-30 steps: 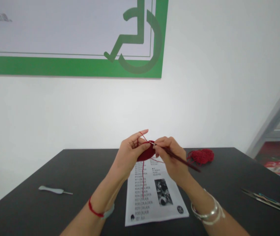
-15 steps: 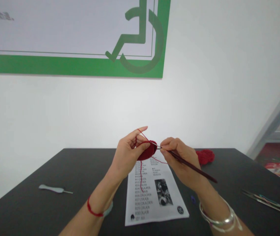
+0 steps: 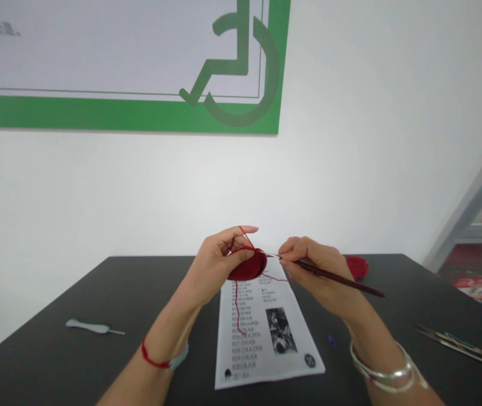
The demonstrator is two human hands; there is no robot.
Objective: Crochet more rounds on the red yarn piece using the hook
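My left hand pinches a rounded red crochet piece between thumb and fingers. Red yarn runs up over its raised index finger, and a loose tail hangs below the piece. In my right hand is a crochet hook with a dark red handle, held like a pen. Its thin metal tip reaches the upper right edge of the crochet piece. Below both hands lies a printed pattern sheet with rows of text and a dark photo.
A red yarn ball rests behind my right hand on the black table. To the left lies a white-handled tool with a thin metal end. Scissors-like snips lie at right, and a small blue object sits beside the sheet.
My left hand and the crochet piece have shifted slightly left and down. The hook's handle has swung flatter, its end moving right and up, while the right wrist moved a little right.
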